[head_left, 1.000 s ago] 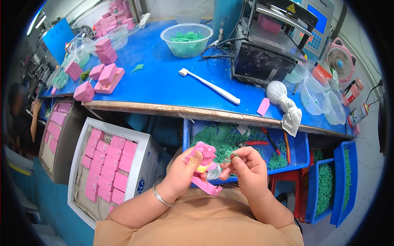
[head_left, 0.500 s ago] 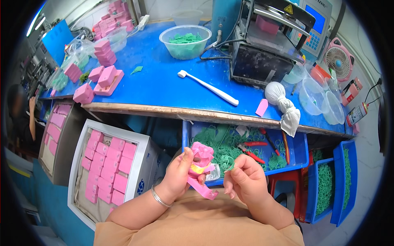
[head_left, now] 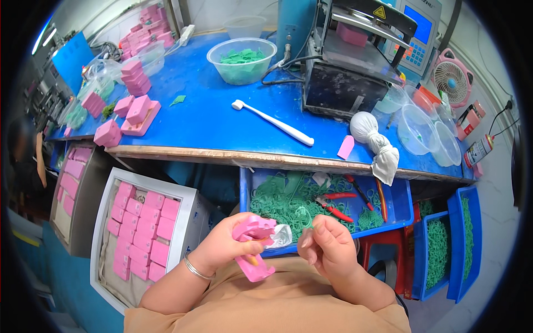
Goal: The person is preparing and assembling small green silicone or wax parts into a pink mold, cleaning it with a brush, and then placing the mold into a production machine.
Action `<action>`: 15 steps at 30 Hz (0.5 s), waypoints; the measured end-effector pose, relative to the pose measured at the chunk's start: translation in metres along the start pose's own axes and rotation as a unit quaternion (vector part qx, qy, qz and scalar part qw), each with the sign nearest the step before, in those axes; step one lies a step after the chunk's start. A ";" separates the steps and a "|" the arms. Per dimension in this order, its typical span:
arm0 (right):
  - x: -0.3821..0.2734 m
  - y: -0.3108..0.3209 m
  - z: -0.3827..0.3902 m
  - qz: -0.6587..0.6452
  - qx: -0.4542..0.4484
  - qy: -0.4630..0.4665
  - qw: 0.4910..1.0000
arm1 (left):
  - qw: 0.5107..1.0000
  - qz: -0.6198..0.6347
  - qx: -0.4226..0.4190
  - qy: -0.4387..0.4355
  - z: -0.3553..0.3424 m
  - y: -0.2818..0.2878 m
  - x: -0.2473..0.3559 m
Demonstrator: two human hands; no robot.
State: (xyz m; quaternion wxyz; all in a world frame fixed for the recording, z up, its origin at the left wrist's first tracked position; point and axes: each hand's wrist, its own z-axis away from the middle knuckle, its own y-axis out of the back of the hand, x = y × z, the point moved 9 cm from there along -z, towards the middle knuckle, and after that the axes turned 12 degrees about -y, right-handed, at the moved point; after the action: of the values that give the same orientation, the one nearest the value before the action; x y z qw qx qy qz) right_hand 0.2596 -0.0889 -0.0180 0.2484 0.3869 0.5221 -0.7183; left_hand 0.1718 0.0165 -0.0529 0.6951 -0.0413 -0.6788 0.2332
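In my left hand (head_left: 226, 247) is a pink flexible rubber mold (head_left: 254, 228), peeled apart, with a strip hanging below and a little yellow showing. My fingers and thumb are closed round it. To its right, my right hand (head_left: 333, 244) is closed in a pinch, the fingertips pressed together; whatever lies between them is too small to make out. Both hands are in front of a blue drawer tray (head_left: 412, 202) holding many green wax pieces (head_left: 277, 197). A pale green ring-like piece shows just beyond my right fingertips. Crumpled clear plastic (head_left: 282, 235) is beside the mold.
Red-handled pliers (head_left: 336, 208) lie in the tray. Pink molds fill a white box (head_left: 191, 194) at left. On the blue bench (head_left: 205, 122) are a white brush-like tool (head_left: 275, 123), a bowl (head_left: 242, 69), a press (head_left: 347, 83) and a tied cloth bundle (head_left: 373, 139). A person is far left.
The left hand has moved left and down slightly, turning the pink mold. The green ring that was between the right fingertips no longer shows clearly there. The whole view has shifted a little.
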 end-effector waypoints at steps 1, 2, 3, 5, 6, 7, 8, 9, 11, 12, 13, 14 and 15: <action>0.000 0.000 -0.001 -0.011 0.005 -0.003 1.000 | 1.000 0.000 0.000 -0.001 0.001 0.001 -0.003; -0.002 -0.003 -0.001 -0.011 0.004 -0.003 1.000 | 0.997 0.072 0.005 -0.033 0.000 0.000 0.002; -0.002 -0.002 -0.001 -0.021 0.021 -0.019 0.999 | 0.987 0.145 0.009 -0.065 0.000 -0.001 0.006; 0.000 -0.002 -0.002 -0.033 0.039 -0.033 0.998 | 0.992 0.079 0.011 -0.095 0.000 0.003 0.006; 0.000 -0.003 -0.002 -0.012 0.042 -0.035 0.998 | 0.988 0.135 0.020 -0.073 0.000 0.006 0.000; 0.000 -0.004 -0.002 0.010 0.045 -0.036 0.998 | 0.980 0.191 0.029 -0.051 0.000 0.009 -0.006; 0.002 -0.004 0.000 0.009 0.045 -0.035 0.998 | 0.975 0.216 -0.002 -0.056 -0.001 0.010 -0.010; 0.004 -0.006 0.001 0.028 0.031 -0.029 0.999 | 0.975 0.216 -0.002 -0.056 0.002 0.009 -0.009; 0.004 -0.009 0.001 0.048 0.017 -0.023 0.998 | 0.985 0.161 0.030 -0.055 0.003 0.015 -0.007; 0.003 -0.007 0.001 0.053 0.028 -0.024 0.998 | 0.985 0.161 0.030 -0.055 0.002 0.014 -0.007; 0.003 -0.006 0.001 0.057 0.038 -0.025 0.997 | 0.988 0.124 0.018 -0.088 0.001 0.012 -0.002; 0.004 -0.005 0.000 0.057 0.038 -0.026 0.997 | 0.989 0.087 0.007 -0.121 0.001 0.010 0.003; 0.007 -0.003 -0.002 0.041 0.038 -0.036 0.998 | 0.989 0.087 0.008 -0.121 0.001 0.008 0.005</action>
State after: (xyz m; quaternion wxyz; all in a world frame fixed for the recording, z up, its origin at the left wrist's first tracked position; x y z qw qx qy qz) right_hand 0.2541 -0.0859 -0.0221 0.2811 0.3912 0.4686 -0.7405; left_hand 0.1688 0.0250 -0.0515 0.5850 -0.0662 -0.7500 0.3014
